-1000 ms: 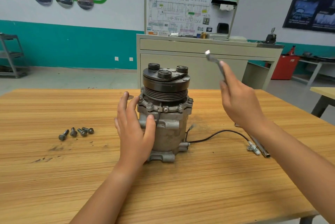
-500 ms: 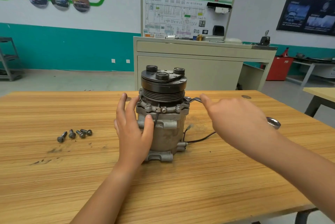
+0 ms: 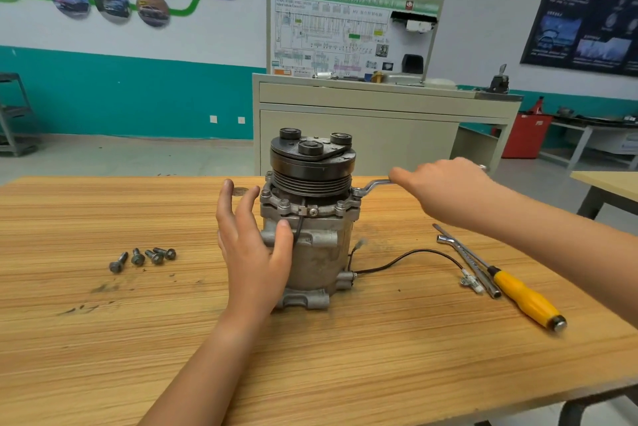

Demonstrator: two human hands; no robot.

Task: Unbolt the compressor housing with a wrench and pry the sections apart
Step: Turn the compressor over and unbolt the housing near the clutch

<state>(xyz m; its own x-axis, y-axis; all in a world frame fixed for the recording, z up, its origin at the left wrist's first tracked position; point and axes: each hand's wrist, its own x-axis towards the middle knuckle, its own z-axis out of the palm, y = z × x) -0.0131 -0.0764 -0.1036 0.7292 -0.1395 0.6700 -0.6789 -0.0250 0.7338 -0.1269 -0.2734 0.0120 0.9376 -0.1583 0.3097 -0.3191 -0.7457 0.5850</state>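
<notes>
A grey metal compressor (image 3: pixel 321 253) stands upright on the wooden table (image 3: pixel 103 339), its black pulley (image 3: pixel 312 163) on top. My left hand (image 3: pixel 253 249) rests against its left side, fingers straight, thumb on the front. My right hand (image 3: pixel 442 187) grips the handle of a silver wrench (image 3: pixel 371 187). The wrench's ring end sits on a flange bolt at the housing's right side. Several bolts (image 3: pixel 143 258) lie loose on the table to the left.
A yellow-handled screwdriver (image 3: pixel 524 298) and a metal socket bar (image 3: pixel 466 260) lie at the right of the table. A black wire (image 3: pixel 407 258) with a white plug runs from the compressor's base toward them. A beige cabinet (image 3: pixel 362 125) stands behind the table.
My right hand has come down from the air with the wrench, set its ring end on the right flange bolt and swung the handle farther back. The left hand stays on the housing.
</notes>
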